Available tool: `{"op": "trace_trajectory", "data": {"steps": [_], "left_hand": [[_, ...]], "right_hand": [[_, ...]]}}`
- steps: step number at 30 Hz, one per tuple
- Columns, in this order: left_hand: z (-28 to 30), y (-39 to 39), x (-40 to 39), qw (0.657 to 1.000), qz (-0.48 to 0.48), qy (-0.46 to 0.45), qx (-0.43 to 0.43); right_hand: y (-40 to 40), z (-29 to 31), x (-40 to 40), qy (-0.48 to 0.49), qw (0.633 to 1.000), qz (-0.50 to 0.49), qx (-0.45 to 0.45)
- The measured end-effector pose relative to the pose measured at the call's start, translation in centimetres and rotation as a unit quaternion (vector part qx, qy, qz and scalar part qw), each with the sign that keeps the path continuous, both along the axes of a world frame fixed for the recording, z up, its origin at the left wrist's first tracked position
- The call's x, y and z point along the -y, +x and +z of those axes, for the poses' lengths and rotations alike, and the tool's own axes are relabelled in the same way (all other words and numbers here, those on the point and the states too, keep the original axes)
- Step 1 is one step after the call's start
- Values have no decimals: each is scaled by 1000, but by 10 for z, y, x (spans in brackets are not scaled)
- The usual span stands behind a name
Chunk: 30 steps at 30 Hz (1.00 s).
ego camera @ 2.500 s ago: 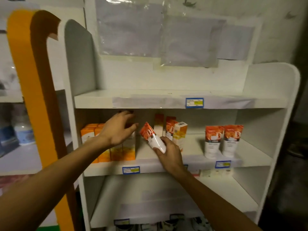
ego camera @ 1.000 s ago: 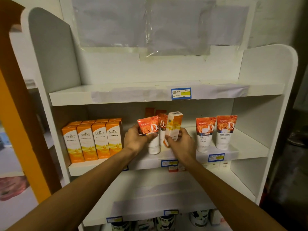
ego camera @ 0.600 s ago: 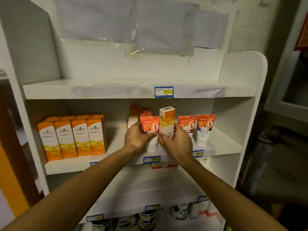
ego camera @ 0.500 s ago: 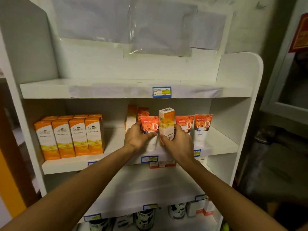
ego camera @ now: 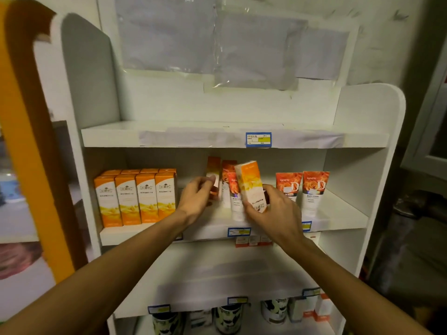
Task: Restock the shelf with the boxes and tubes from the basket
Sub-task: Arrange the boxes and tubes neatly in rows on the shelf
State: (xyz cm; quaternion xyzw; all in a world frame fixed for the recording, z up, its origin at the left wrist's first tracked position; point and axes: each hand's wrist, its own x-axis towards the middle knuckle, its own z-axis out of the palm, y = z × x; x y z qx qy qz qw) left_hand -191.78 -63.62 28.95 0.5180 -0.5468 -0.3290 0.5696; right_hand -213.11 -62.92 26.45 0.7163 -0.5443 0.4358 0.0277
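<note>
Both forearms reach up from the bottom corners of the frame toward the middle shelf (ego camera: 338, 220) of a white unit. The right hand (ego camera: 278, 211), just right of centre, has its back to the camera and its fingers curled in a closed grip around the lower end of a white and orange box (ego camera: 251, 186), which tilts with its top leaning toward the left (its base looks to be off the shelf, though blur makes that hard to judge). The left hand (ego camera: 197, 198), at centre, is turned thumb upward, its grip half curled, with the fingertips touching a narrow orange box (ego camera: 214, 176) standing further back; whether it actually clasps that box cannot be told. Between the hands stands an upright tube (ego camera: 235, 201), white with an orange top. Two like tubes (ego camera: 302, 192) stand at centre right, and a block of orange boxes (ego camera: 137, 198) fills the shelf's left end.
</note>
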Motion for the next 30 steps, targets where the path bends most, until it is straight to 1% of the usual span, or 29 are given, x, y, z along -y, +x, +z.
{"op": "trace_trajectory", "data": {"steps": [3,4,6,7,9,11,12,14,16,17,18,19,21,22,23,24,25,27,28,30], "left_hand": [[9,13,-16,998,-29,23,-40],[9,18,-20,998,-34,29,-35],[8,24,-29,998,-42,38,4],[7,28,-32,998,-44,38,28],[8,36,-38,996,-38,34,69],[9,48,-45,996,-31,21,84],[10,54,-49,996,-28,13,79],[10,65,-57,999,-19,-4,46],[9,77,-62,1000,-12,-5,13],[8,83,-63,1000,-10,-2,2],[7,89,-64,1000,-9,6,-11],[6,93,-64,999,-8,15,-27],[7,98,-66,998,-8,35,-56],[7,99,-66,996,-12,42,-72],[6,99,-67,995,-18,46,-89],[7,100,-68,993,-29,48,-101],[8,100,-70,992,-42,50,-104],[11,103,-73,993,-67,52,-82],[12,104,-75,994,-76,52,-52],[15,107,-79,995,-88,32,42]], "right_hand": [[10,3,-5,-21,989,17,-143],[15,4,-7,-25,981,23,-193],[24,6,-12,-38,962,35,-268],[30,6,-14,-47,955,41,-289],[40,6,-17,-61,954,56,-289],[48,6,-17,-68,965,69,-242],[52,5,-16,-68,974,72,-203],[61,3,-18,-53,992,55,-96],[72,3,-24,6,999,27,24],[79,3,-27,49,995,24,83],[86,5,-31,92,985,39,141],[93,9,-34,133,967,73,204],[108,18,-38,199,905,176,333],[115,22,-38,220,873,211,380],[122,25,-36,232,848,230,419],[127,26,-32,237,830,234,447],[130,27,-28,237,821,232,465],[132,26,-21,222,817,231,480],[132,26,-19,213,814,236,486],[133,26,-14,198,811,254,488]]}}
